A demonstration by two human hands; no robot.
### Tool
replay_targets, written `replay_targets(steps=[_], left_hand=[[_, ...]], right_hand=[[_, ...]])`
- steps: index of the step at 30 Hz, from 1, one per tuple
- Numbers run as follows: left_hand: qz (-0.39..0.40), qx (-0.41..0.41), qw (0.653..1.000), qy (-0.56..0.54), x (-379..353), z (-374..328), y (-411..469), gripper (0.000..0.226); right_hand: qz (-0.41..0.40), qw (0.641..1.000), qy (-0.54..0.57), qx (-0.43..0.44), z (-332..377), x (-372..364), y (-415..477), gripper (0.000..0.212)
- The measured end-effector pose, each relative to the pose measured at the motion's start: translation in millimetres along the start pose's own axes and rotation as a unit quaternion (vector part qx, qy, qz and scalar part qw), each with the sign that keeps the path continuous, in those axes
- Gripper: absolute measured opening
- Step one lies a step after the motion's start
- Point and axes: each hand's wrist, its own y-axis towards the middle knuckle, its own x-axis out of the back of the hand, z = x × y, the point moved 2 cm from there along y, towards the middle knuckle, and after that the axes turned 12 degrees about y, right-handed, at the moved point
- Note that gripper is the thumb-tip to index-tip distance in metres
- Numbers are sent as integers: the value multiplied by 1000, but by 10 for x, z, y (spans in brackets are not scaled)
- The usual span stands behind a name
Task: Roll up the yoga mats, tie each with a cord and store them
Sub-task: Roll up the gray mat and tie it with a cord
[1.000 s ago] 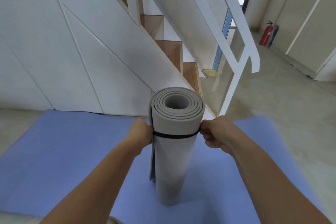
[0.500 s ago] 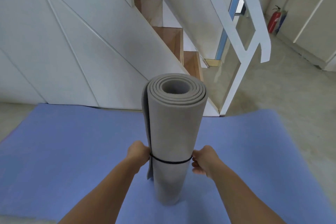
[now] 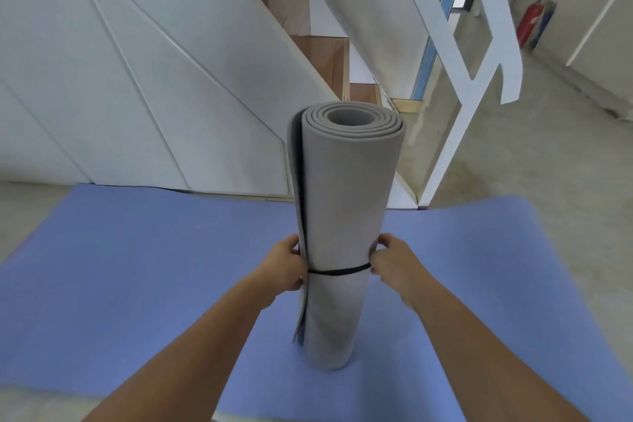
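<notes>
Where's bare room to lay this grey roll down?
The blue mat is bare left of the roll, up to the stair panel, and right of it, up to the floor. Crowded: left hand and right hand pinch the cord at the roll; stairs stand behind.

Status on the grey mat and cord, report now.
Left hand, right hand pinch black cord. Grey rolled mat upright on blue mat, cord looped round it. Nothing blocking.
</notes>
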Motion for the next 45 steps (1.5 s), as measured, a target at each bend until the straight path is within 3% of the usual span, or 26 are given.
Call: replay_targets(steps=[4,6,10,17,20,24,28,30,33,39,43,45], left_hand=[[64,-56,996,26,8,-70,-159,48],[36,-115,993,5,-11,-62,-151,61],[-32,-131,991,15,-7,49,-78,80],[-1,-149,989,5,-62,164,59,90],[53,-119,991,23,-38,232,128,88],[-12,-107,994,3,-77,266,178,76],[-19,-100,995,12,-53,357,235,87],[-4,-105,994,11,2,315,247,94],[39,-130,991,-4,44,224,208,85],[80,-114,990,29,43,171,37,76],[108,-55,992,43,141,73,-187,67],[77,-32,996,38,198,13,-337,60]], right_hand=[[109,994,-11,7,-20,79,-118,58],[150,988,3,24,-101,66,-110,78],[101,992,-13,74,-332,-26,115,102],[91,986,0,139,-649,-157,261,99],[94,979,107,149,-521,-50,221,64],[111,973,122,160,-531,-6,224,89],[117,980,66,146,-527,-7,234,102],[148,977,62,140,-423,-2,221,93],[183,974,87,107,-349,9,198,66],[138,985,9,104,-465,10,105,78],[161,984,18,74,-411,30,-58,79],[175,980,45,81,-335,23,-202,72]])
